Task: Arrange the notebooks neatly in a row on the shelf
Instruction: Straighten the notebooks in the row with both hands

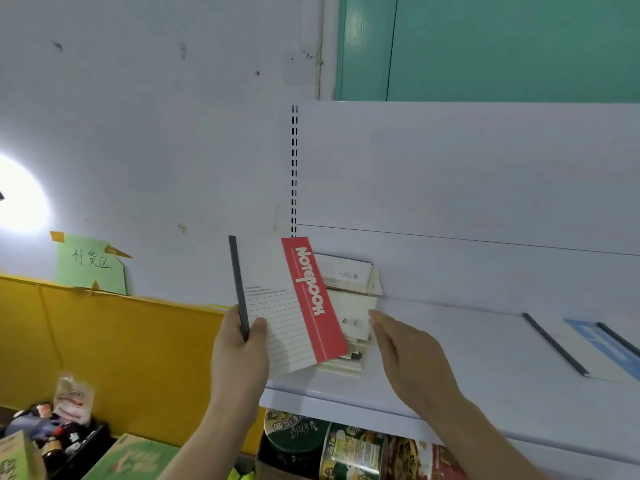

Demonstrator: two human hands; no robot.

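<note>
Held notebook: a red-banded notebook marked "NOTEBOOK", with a ruled cover and dark spine, is carried upright and slightly tilted in front of the shelf's left end, off its surface.
Left hand: the left hand grips the notebook at its lower spine edge, thumb on the cover and fingers behind.
Right hand: the right hand holds nothing; its fingers are straight and reach toward the pile, with the tips at or just short of it; contact cannot be told.
Pile: a loose stack of notebooks lies flat and askew at the left end of the shelf, against the back panel.
Placed notebooks: a blue-banded notebook lies flat at the right of the shelf, well apart from the pile, with the corner of another at the frame's edge.
Shelf: the white shelf is bare between the pile and the blue-banded notebook.
Step in hand: judged as mid-task, one notebook lifted and the pile not yet sorted.
Next move: probably carrying the held notebook rightward and laying it flat beside the blue-banded one, spines parallel and edges level.
Surroundings: instant noodle cups stand below the shelf; a yellow panel lies to the left.
</note>
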